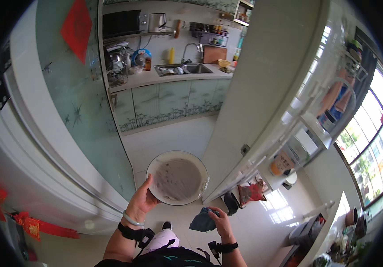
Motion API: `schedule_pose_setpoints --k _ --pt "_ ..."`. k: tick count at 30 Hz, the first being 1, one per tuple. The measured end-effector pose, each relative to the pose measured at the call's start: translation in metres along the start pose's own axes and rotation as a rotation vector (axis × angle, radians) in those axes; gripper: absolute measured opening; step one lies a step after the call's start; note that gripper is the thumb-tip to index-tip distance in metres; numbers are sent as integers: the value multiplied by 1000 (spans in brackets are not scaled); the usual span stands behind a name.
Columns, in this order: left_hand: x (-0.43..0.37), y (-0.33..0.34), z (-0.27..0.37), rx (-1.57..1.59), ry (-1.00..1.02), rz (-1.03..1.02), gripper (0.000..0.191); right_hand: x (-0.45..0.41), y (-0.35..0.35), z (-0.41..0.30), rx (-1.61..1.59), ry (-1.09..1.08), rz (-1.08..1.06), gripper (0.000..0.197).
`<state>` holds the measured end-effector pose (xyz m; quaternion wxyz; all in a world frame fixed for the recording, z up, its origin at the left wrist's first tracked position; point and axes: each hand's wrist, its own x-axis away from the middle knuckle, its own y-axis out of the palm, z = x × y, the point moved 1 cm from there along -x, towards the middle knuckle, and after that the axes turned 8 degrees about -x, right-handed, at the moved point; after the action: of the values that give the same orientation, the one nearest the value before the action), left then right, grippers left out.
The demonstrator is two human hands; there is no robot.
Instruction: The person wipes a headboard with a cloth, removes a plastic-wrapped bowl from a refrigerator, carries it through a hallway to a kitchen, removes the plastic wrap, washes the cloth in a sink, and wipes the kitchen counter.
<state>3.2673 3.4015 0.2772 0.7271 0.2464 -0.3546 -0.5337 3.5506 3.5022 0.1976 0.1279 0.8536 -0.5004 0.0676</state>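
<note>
My left hand (144, 197) holds a large round white bowl (178, 177) with a thin dark rim, its thumb over the left edge and its fingers underneath. Clear plastic film is stretched over the bowl's top, and what lies under it looks greyish and blurred. To the lower right of the bowl, my right hand (220, 218) grips a crumpled blue-grey cloth (204, 221), which hangs apart from the bowl. Each wrist wears a black strap with a small device, and a pale bangle sits on the left one.
A frosted glass sliding door (78, 100) stands left of a doorway, a pale door panel (244, 100) right of it. Beyond are a kitchen counter (184, 76) and a double sink (199, 68). A red bag (251, 193) and a dark shoe (230, 202) lie on the floor at right.
</note>
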Motion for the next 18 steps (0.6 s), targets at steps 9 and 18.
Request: schedule_pose_setpoints --k 9,18 --pt "-134 -32 89 49 139 103 59 -190 46 -31 285 -105 -81 26" --pt "-250 -66 199 28 210 99 57 -373 137 -74 88 33 -279 30"
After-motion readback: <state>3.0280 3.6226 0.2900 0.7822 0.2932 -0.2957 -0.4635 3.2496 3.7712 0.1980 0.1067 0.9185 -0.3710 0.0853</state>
